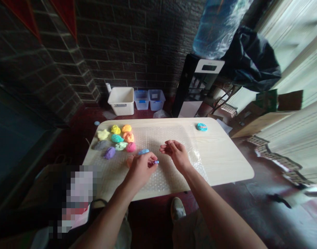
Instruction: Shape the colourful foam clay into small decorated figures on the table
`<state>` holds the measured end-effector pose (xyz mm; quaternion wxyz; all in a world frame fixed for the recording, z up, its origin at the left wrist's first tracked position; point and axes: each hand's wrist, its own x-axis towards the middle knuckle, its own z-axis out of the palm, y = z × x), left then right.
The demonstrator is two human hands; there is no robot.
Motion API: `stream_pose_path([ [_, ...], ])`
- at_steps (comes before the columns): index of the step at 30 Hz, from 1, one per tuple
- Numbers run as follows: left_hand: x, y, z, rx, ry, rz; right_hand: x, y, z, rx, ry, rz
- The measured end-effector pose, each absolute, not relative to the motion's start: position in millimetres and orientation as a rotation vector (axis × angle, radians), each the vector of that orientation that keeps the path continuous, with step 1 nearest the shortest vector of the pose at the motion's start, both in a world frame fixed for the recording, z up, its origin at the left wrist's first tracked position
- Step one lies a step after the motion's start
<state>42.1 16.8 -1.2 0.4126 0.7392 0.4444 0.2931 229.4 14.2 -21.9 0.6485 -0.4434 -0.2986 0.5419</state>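
Between the fingertips of my left hand (144,166) is a small piece of blue and purple modelling clay (155,162). A blue clay lump (143,151) lies just beyond that hand, and a peach lump (130,160) is partly hidden behind it. My right hand (174,151) hovers over the bubble wrap (148,138) with its fingers loosely curved and apart; I see nothing in it. To the left sit several coloured clay lumps, among them a purple one (110,153), a pink one (131,147) and a teal one (117,138).
A flat turquoise clay piece with a pink mark (202,127) lies at the table's (225,159) far right. Behind the table stand a white basket (122,100), two blue bins (156,100) and a water dispenser (199,83). A cardboard box (262,116) is at right.
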Motion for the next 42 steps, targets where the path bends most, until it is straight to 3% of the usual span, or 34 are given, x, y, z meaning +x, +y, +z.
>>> stream_pose_path([
  [13,36.6,33.2,3.0,1.418,0.937,0.926,231.5,15.6,-29.9,-1.031,-0.654,1.27],
  [26,33.7,38.0,1.5,1.302,0.963,0.976,231.0,13.3,-18.7,-0.877,-0.67,1.48],
  [42,33.5,38.0,1.7,1.28,0.962,0.994,228.9,11.0,-15.4,-0.866,-0.636,1.506],
])
